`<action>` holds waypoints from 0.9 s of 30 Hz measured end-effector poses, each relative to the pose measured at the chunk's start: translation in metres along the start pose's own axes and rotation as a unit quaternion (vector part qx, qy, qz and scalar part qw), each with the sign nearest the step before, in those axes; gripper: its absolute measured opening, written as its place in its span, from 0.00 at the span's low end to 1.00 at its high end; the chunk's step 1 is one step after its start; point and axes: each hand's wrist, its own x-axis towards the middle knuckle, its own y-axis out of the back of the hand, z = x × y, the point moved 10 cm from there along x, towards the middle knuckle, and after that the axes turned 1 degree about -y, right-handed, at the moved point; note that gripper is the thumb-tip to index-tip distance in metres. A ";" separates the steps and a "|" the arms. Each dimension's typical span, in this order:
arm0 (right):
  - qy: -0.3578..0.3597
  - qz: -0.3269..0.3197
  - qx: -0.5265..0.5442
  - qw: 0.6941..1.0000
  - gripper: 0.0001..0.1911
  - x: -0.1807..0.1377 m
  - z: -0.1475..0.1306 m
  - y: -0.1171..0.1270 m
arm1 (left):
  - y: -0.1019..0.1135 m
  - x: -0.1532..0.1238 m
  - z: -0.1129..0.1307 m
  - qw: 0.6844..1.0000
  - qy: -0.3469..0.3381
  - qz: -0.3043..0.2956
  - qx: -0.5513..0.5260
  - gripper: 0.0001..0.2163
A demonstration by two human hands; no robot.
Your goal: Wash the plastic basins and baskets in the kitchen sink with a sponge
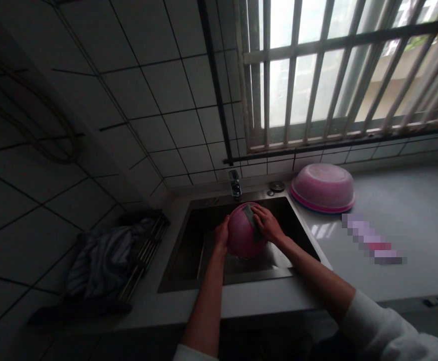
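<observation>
A pink mesh basket (240, 234), round like a colander, is held up over the steel sink (183, 268). My left hand (222, 233) grips its left side, with the fingers partly hidden behind the rim. On the basket's right side my right hand (267, 223) presses a grey-green cloth (252, 218) flat against the mesh. The chrome faucet (235, 184) stands just behind the basket at the sink's back edge.
Upside-down pink basins (322, 186) are stacked on the counter (410, 200) right of the sink. A blurred-out purplish item (369, 238) lies nearby. Striped cloth (106, 260) and a dark rack (144, 260) are at the left. A barred window (316, 75) is above.
</observation>
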 end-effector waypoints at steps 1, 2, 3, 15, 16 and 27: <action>0.033 -0.020 -0.012 0.999 0.24 -0.003 -0.013 -0.008 | 0.000 0.001 0.000 1.000 -0.001 0.002 0.002 0.34; 0.072 -0.042 -0.027 0.996 0.24 -0.008 -0.030 -0.017 | 0.000 0.002 0.000 1.000 -0.002 0.002 0.005 0.34; 0.114 -0.066 -0.042 0.990 0.24 -0.013 -0.047 -0.027 | -0.001 0.003 0.001 1.000 -0.006 0.001 0.009 0.33; -0.094 0.038 0.088 0.991 0.25 0.004 0.029 0.011 | 0.002 -0.002 0.001 1.000 0.002 0.002 0.007 0.34; -0.083 0.037 0.083 0.992 0.25 0.003 0.027 0.010 | 0.001 -0.003 0.002 1.000 0.001 0.004 0.002 0.34; 0.200 -0.136 -0.036 0.970 0.23 -0.026 -0.079 -0.045 | -0.002 0.002 0.005 0.998 -0.028 -0.019 0.048 0.29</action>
